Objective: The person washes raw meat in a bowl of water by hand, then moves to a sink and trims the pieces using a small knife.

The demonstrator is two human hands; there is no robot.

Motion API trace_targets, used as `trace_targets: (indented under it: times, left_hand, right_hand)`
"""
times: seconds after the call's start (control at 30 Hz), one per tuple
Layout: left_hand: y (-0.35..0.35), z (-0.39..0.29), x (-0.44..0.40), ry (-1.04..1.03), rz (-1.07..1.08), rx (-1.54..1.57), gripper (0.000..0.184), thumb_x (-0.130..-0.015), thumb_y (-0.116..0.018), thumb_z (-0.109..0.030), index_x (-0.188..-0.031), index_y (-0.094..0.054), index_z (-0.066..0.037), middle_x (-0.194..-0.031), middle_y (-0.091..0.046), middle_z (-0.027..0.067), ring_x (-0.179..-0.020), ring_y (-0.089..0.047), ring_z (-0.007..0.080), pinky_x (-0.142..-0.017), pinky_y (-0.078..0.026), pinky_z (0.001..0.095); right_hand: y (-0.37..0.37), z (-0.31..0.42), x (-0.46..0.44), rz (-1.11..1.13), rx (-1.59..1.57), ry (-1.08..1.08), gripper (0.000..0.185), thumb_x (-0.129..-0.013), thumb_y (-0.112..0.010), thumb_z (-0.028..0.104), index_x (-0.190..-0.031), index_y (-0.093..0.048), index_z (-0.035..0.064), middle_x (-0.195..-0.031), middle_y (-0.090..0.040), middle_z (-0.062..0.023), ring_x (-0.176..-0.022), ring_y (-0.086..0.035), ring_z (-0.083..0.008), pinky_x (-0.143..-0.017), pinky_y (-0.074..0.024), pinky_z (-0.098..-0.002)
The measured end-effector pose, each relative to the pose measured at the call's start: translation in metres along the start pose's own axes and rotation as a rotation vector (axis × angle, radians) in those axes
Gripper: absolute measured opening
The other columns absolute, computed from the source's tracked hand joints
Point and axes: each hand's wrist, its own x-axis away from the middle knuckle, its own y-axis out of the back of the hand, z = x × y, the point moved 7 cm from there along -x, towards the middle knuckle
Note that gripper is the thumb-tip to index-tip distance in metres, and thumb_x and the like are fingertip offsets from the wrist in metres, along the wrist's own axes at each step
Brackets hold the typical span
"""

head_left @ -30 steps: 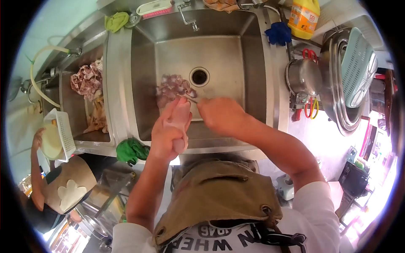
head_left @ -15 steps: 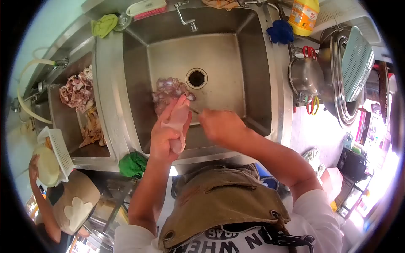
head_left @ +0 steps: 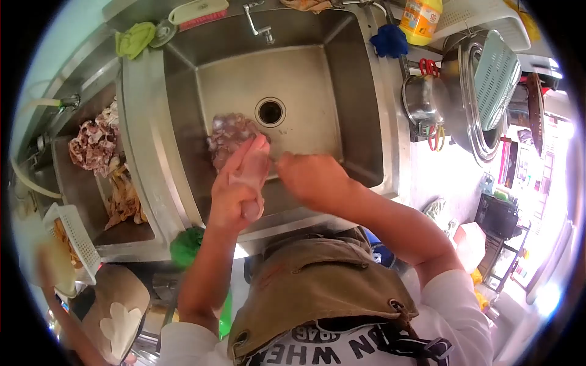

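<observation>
Some of my left fingers (head_left: pixel 234 161) are gripping a long pink piece of meat (head_left: pixel 248 174) over the big metal sink (head_left: pixel 305 76). My right fingers (head_left: pixel 292 168) are curling up tight just beside it, and I can't tell what they're holding. A heap of meat (head_left: pixel 227 130) is lying in the sink, just past my left fingers. A green cloth (head_left: pixel 186 246) is sitting at the near left corner.

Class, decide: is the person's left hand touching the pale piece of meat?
Touching: the head view shows the left hand gripping the pale piece of meat, thumb across it.
</observation>
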Motion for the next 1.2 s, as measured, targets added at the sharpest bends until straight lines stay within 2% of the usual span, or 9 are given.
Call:
trace_targets:
  times: [0.27, 0.4, 0.57, 0.67, 0.73, 0.9, 1.0, 1.1, 1.2]
  left_hand:
    - [-0.022, -0.004, 0.027, -0.064, -0.016, -0.072, 0.077, -0.064, -0.042, 0.008, -0.140, -0.036, 0.008, -0.142, -0.044, 0.0166, -0.132, -0.042, 0.0281, -0.110, -0.033, 0.0374]
    - [-0.044, 0.000, 0.042, -0.132, -0.068, -0.014, 0.080, -0.064, -0.041, 0.009, -0.143, -0.031, 0.008, -0.148, -0.037, 0.0179, -0.135, -0.038, 0.0289, -0.111, -0.032, 0.0390]
    - [-0.080, 0.006, 0.056, -0.291, -0.076, -0.339, 0.086, -0.063, -0.036, 0.014, -0.147, -0.022, 0.005, -0.154, -0.025, 0.0188, -0.142, -0.028, 0.0293, -0.076, -0.053, 0.0293]
    - [-0.093, 0.011, 0.059, -0.325, -0.100, -0.412, 0.089, -0.062, -0.033, 0.017, -0.149, -0.018, 0.003, -0.155, -0.022, 0.0188, -0.144, -0.022, 0.0309, -0.053, -0.051, 0.0244]
    - [-0.096, 0.019, 0.063, -0.321, -0.105, -0.381, 0.090, -0.062, -0.033, 0.017, -0.150, -0.016, 0.001, -0.155, -0.022, 0.0193, -0.145, -0.020, 0.0320, -0.049, -0.050, 0.0229]
    - [-0.106, 0.028, 0.050, -0.321, -0.119, -0.299, 0.091, -0.063, -0.033, 0.018, -0.150, -0.015, -0.001, -0.155, -0.021, 0.0222, -0.145, -0.020, 0.0335, -0.082, -0.053, 0.0288]
    - [-0.105, 0.031, 0.043, -0.234, -0.077, -0.288, 0.090, -0.063, -0.035, 0.017, -0.149, -0.016, 0.002, -0.153, -0.022, 0.0246, -0.144, -0.021, 0.0350, -0.109, -0.036, 0.0401]
    - [-0.106, 0.031, 0.032, -0.216, -0.070, -0.172, 0.087, -0.063, -0.038, 0.012, -0.147, -0.015, 0.007, -0.151, -0.025, 0.0261, -0.142, -0.025, 0.0361, -0.116, -0.023, 0.0444]
    - [-0.093, 0.033, 0.027, -0.198, -0.113, -0.076, 0.083, -0.065, -0.039, 0.007, -0.144, -0.016, 0.011, -0.149, -0.025, 0.0297, -0.141, -0.026, 0.0373, -0.115, -0.026, 0.0444]
  right_hand:
    - [0.012, 0.013, 0.018, 0.046, -0.011, 0.161, 0.011, -0.084, -0.054, 0.013, -0.087, -0.054, 0.0019, -0.079, -0.062, -0.0153, -0.070, -0.064, -0.0356, -0.061, -0.0525, -0.0447]
    - [0.035, 0.003, 0.037, -0.214, -0.089, 0.336, 0.011, -0.082, -0.054, 0.012, -0.087, -0.054, 0.0016, -0.076, -0.061, -0.0139, -0.065, -0.063, -0.0357, -0.057, -0.0512, -0.0454]
    - [0.024, -0.008, 0.061, -0.095, -0.092, 0.308, 0.011, -0.083, -0.052, 0.011, -0.087, -0.053, 0.0007, -0.076, -0.061, -0.0146, -0.064, -0.063, -0.0356, -0.054, -0.0506, -0.0459]
    - [0.034, -0.025, 0.064, -0.115, -0.107, 0.328, 0.012, -0.084, -0.050, 0.012, -0.087, -0.053, 0.0000, -0.076, -0.062, -0.0166, -0.066, -0.064, -0.0355, -0.055, -0.0511, -0.0463]
    - [0.035, -0.018, 0.076, -0.116, -0.140, 0.347, 0.013, -0.084, -0.051, 0.012, -0.088, -0.053, -0.0005, -0.076, -0.063, -0.0176, -0.066, -0.065, -0.0361, -0.056, -0.0516, -0.0464]
    - [0.040, -0.042, 0.074, -0.251, -0.175, 0.404, 0.015, -0.084, -0.052, 0.013, -0.089, -0.054, -0.0012, -0.072, -0.064, -0.0191, -0.063, -0.065, -0.0369, -0.055, -0.0519, -0.0467]
    - [0.038, -0.039, 0.083, -0.155, -0.184, 0.304, 0.015, -0.084, -0.052, 0.013, -0.089, -0.054, -0.0006, -0.075, -0.065, -0.0181, -0.063, -0.065, -0.0368, -0.053, -0.0517, -0.0465]
    - [0.044, -0.046, 0.079, -0.167, -0.221, 0.317, 0.014, -0.084, -0.052, 0.013, -0.090, -0.054, 0.0002, -0.078, -0.065, -0.0169, -0.064, -0.065, -0.0365, -0.053, -0.0519, -0.0463]
    - [0.035, -0.047, 0.073, -0.131, -0.199, 0.313, 0.014, -0.084, -0.052, 0.012, -0.091, -0.054, 0.0006, -0.079, -0.065, -0.0163, -0.064, -0.065, -0.0362, -0.053, -0.0521, -0.0461]
